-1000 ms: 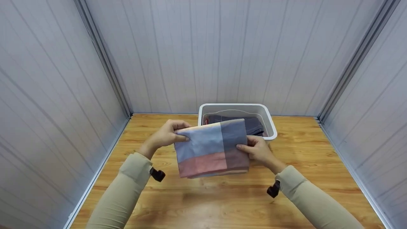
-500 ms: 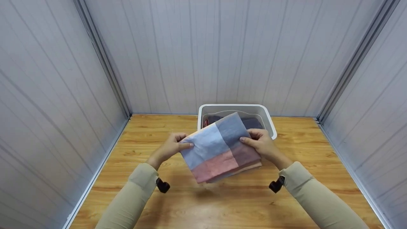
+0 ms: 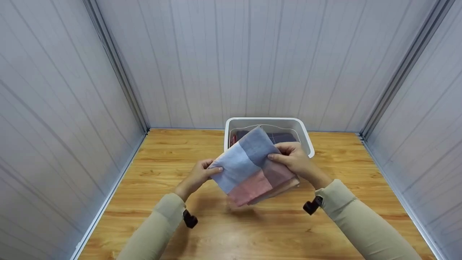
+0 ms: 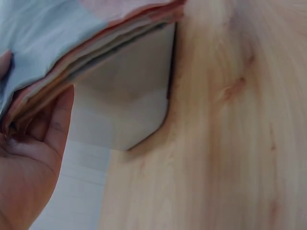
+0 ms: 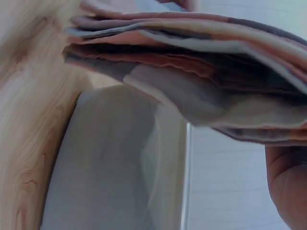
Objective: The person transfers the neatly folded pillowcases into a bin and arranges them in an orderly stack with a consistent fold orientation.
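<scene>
A folded cloth with large blue, slate and pink squares is held up in both hands, tilted, in front of a white plastic bin. My left hand pinches its left corner, thumb on top and fingers beneath. On the opposite side my right hand grips the edge the same way. Several stacked layers of the cloth show at its edge in the right wrist view. Underneath, in the left wrist view, the fingers of my left hand support the layers.
The white bin stands on the wooden tabletop against the back wall. Dark folded fabric and a small red item lie in it. Panel walls rise at left and right.
The cloth has turned anticlockwise, its far corner now higher and pointing towards the bin. My left hand has come down and to the right; my right hand has risen slightly. Both keep their hold.
</scene>
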Demonstrator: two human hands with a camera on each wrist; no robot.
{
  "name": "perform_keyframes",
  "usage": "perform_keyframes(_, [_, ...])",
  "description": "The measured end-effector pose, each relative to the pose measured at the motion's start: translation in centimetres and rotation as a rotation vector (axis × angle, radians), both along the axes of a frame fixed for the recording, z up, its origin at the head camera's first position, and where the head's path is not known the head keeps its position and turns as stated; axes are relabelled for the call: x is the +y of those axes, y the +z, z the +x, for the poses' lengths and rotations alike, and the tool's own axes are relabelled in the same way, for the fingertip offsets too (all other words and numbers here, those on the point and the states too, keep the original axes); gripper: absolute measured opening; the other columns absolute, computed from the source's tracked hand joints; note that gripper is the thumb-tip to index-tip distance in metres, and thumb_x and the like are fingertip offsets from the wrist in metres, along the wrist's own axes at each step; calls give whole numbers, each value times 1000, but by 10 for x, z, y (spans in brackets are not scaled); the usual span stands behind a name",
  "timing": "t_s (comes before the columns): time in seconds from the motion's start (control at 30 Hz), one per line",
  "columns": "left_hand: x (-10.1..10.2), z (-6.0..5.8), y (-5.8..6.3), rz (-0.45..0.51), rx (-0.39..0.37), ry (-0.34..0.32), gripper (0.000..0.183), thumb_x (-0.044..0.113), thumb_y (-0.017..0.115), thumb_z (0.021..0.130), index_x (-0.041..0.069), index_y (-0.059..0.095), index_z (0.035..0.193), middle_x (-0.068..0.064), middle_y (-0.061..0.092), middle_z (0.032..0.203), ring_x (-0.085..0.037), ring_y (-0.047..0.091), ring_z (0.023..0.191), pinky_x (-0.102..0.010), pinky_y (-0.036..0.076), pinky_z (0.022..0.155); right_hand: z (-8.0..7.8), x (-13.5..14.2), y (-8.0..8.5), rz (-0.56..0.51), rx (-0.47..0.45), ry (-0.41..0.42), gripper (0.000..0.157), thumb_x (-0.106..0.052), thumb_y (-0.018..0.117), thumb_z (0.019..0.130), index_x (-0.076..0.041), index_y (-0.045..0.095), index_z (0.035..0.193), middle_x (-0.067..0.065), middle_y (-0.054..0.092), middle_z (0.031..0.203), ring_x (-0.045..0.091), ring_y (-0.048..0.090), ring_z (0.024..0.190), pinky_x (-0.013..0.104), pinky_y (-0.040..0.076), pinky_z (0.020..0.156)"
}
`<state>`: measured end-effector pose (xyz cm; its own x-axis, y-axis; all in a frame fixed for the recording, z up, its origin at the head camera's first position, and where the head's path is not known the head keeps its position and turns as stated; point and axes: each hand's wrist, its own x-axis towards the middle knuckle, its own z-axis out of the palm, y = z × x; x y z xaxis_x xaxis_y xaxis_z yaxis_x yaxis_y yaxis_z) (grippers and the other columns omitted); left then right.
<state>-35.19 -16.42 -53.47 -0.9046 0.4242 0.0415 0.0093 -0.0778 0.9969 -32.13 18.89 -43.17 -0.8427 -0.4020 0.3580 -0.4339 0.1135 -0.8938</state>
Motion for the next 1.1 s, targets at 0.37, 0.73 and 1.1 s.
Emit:
perform_keyframes(0.37, [8,5,-21,135,-45,-65,43,-3,74,94,9,63,133,-3,71,119,-18,68,111,-34,62,97,3,-6,16,-85,50,10,21,10,72,93,23,71,109,-13,80,88,-2,67,74,15,56,66])
perform_keyframes(0.73, [14,5,-22,183,-96,-73,47,-7,67,97,2,54,140,-3,69,125,-17,68,116,-34,61,101,-4,3,16,-131,24,-42,18,10,73,94,14,77,111,-10,82,92,0,69,78,17,58,71])
perform_keyframes(1.1, [-2,-2,20,164,-29,18,41,1,61,105,3,57,146,-3,74,123,-19,72,111,-36,65,89,-14,21,0,-99,-104,-192,25,4,73,99,20,71,118,-7,79,87,5,69,79,22,61,70])
